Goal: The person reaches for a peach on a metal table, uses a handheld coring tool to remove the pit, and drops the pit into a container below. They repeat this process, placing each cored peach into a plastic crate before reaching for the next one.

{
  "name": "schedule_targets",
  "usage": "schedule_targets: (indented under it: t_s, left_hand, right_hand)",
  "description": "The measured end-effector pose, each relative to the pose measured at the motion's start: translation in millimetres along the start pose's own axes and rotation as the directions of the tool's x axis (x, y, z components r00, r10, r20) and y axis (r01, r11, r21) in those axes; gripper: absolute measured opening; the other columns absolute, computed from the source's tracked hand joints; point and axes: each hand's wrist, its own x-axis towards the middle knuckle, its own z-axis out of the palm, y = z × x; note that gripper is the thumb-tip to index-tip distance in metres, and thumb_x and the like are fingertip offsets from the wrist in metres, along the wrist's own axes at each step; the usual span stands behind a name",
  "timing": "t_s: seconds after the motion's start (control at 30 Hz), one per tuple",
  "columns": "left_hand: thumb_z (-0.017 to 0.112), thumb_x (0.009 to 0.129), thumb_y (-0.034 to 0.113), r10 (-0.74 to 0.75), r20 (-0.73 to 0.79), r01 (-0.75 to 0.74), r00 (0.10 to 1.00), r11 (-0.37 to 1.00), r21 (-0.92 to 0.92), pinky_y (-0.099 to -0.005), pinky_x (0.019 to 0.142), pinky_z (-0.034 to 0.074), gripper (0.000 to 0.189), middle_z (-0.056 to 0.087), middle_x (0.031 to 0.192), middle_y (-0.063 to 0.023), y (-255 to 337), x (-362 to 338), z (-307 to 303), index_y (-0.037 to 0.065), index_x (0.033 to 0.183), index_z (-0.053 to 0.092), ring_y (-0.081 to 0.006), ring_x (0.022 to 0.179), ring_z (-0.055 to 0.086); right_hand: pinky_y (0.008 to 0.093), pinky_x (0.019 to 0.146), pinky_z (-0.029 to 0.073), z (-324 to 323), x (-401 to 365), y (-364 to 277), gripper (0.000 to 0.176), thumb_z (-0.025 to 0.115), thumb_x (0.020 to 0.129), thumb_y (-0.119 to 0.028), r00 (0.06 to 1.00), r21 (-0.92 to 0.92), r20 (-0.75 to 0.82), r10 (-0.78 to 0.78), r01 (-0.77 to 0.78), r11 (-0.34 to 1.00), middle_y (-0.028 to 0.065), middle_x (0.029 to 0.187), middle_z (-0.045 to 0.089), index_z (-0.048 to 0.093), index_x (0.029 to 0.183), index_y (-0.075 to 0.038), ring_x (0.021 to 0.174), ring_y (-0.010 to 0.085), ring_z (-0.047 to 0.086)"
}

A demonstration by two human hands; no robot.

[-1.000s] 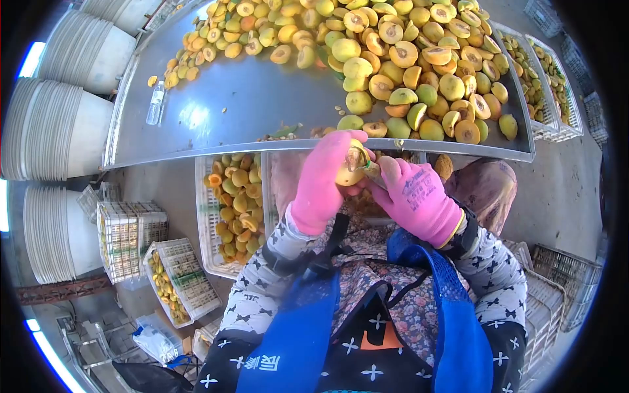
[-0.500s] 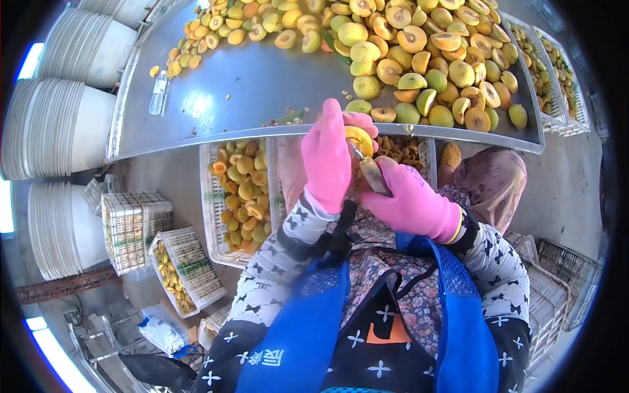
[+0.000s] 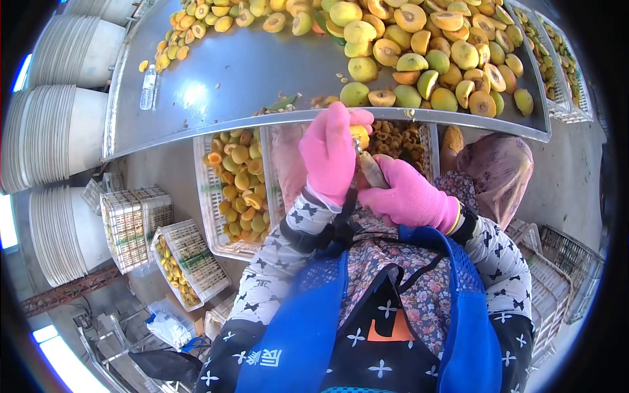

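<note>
— What has changed since a second ago?
— Both pink-gloved hands sit nearer the table's edge. The fruit has turned too, so less of it shows, tucked deeper in the left fingers.
— Who holds what?
— At the centre of the frame, the left hand (image 3: 329, 154) is closed round a halved yellow stone fruit (image 3: 359, 135). The right hand (image 3: 411, 196) grips a small blade (image 3: 371, 170), its tip at the fruit.
— How would that fruit handle?
— Light and soft, and probably slick on the cut face. I'd judge that it bruises if squeezed, so it is best cupped by the skin side.
— What room is there?
— It is tight, with the table edge running just above the hands. Under it, left of centre, is a white crate (image 3: 203, 209) of fruit, and what look like brownish pits (image 3: 393, 139) lie just beyond the hands. Farther off, the steel table (image 3: 229, 78) lies bare at upper left except for a water bottle (image 3: 149, 86). The fruit pile (image 3: 426, 59) crowds the upper right.
</note>
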Motion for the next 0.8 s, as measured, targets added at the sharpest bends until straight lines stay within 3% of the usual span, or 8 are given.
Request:
schedule_targets:
  t_s: [0.13, 0.23, 0.3, 0.43, 0.53, 0.63, 0.73, 0.8]
  left_hand:
    - [0.043, 0.106, 0.037, 0.059, 0.124, -0.074, 0.991, 0.991, 0.115, -0.0294, 0.071, 0.052, 0.049, 0.070, 0.088, -0.0125, -4.3, 6.6, -8.0, -0.003, 0.093, 0.067, -0.0179, 0.075, 0.065]
    - [0.041, 0.106, 0.040, -0.245, 0.211, 0.243, 0.946, 0.969, 0.036, -0.0293, 0.069, 0.052, 0.052, 0.070, 0.088, -0.0137, 7.3, 11.2, -7.5, -0.004, 0.093, 0.066, -0.0182, 0.074, 0.065]
    - [0.042, 0.106, 0.037, -0.439, 0.212, 0.473, 0.873, 0.867, -0.156, -0.0273, 0.069, 0.050, 0.050, 0.070, 0.082, -0.0102, 12.9, 12.5, -4.4, -0.002, 0.089, 0.067, -0.0148, 0.071, 0.063]
    - [0.039, 0.107, 0.039, -0.170, 0.147, 0.186, 0.974, 0.977, -0.101, -0.0285, 0.068, 0.051, 0.052, 0.069, 0.081, -0.0115, 5.3, 3.8, -1.8, -0.001, 0.087, 0.067, -0.0168, 0.069, 0.064]
    - [0.038, 0.107, 0.040, -0.016, 0.089, 0.007, 0.996, 0.995, 0.098, -0.0301, 0.068, 0.053, 0.053, 0.069, 0.081, -0.0139, -5.7, 3.1, -4.2, -0.001, 0.088, 0.066, -0.0194, 0.070, 0.066]
    - [0.040, 0.105, 0.043, -0.019, 0.063, 0.014, 0.998, 0.996, 0.083, -0.0311, 0.069, 0.054, 0.053, 0.069, 0.083, -0.0156, -8.6, 4.1, -6.7, -0.002, 0.091, 0.066, -0.0213, 0.073, 0.067]
    - [0.044, 0.104, 0.046, -0.285, 0.160, 0.322, 0.945, 0.899, -0.297, -0.0325, 0.071, 0.055, 0.053, 0.069, 0.086, -0.0157, -0.2, 8.7, -8.5, -0.002, 0.095, 0.065, -0.0223, 0.075, 0.067]
    - [0.046, 0.102, 0.048, -0.390, 0.241, 0.459, 0.888, 0.767, -0.449, -0.0343, 0.071, 0.056, 0.053, 0.069, 0.087, -0.0159, 3.9, 8.5, -9.4, -0.002, 0.096, 0.064, -0.0233, 0.076, 0.067]
  right_hand:
    - [0.0322, 0.051, 0.046, -3.3, -6.6, -9.3, 0.022, 0.065, 0.087, -0.018, 0.994, -0.018, 0.064, 0.086, -0.085, 0.996, 0.0059, 0.071, 0.060, 0.055, 0.098, -0.001, 0.055, 0.0156, 0.059]
    - [0.0304, 0.050, 0.045, -1.7, 13.6, 42.4, 0.021, 0.064, 0.087, -0.017, 0.765, -0.624, -0.072, -0.640, 0.466, 0.627, 0.0050, 0.071, 0.060, 0.055, 0.097, -0.002, 0.055, 0.0145, 0.058]
    - [0.0309, 0.050, 0.046, -2.2, 9.8, 35.1, 0.022, 0.064, 0.087, -0.018, 0.912, -0.447, -0.104, -0.397, 0.313, 0.838, 0.0072, 0.071, 0.060, 0.055, 0.097, 0.000, 0.055, 0.0159, 0.058]
    - [0.0329, 0.049, 0.045, -14.9, -6.7, -10.5, 0.017, 0.065, 0.084, -0.012, 0.973, 0.050, 0.147, 0.180, -0.190, 0.981, 0.0058, 0.071, 0.060, 0.056, 0.092, 0.000, 0.054, 0.0161, 0.058]
    - [0.0309, 0.046, 0.043, -13.7, -4.5, -8.1, 0.017, 0.065, 0.083, -0.011, 0.976, -0.005, 0.151, 0.156, -0.157, 0.988, 0.0055, 0.071, 0.060, 0.056, 0.092, -0.001, 0.050, 0.0145, 0.056]
    - [0.0261, 0.041, 0.038, 3.2, 17.3, 43.6, 0.016, 0.065, 0.083, -0.008, 0.746, -0.574, -0.088, -0.660, 0.503, 0.646, 0.0036, 0.070, 0.058, 0.054, 0.093, -0.003, 0.045, 0.0105, 0.051]
    - [0.0270, 0.043, 0.040, 0.4, 4.1, 14.5, 0.018, 0.065, 0.083, -0.008, 0.998, 0.140, 0.020, 0.057, -0.060, 0.988, 0.0040, 0.071, 0.058, 0.053, 0.096, -0.002, 0.048, 0.0113, 0.053]
    - [0.0269, 0.043, 0.040, 2.8, 4.1, 13.7, 0.019, 0.065, 0.083, -0.007, 0.998, 0.156, 0.013, 0.055, -0.056, 0.986, 0.0038, 0.072, 0.058, 0.053, 0.098, -0.002, 0.049, 0.0112, 0.053]
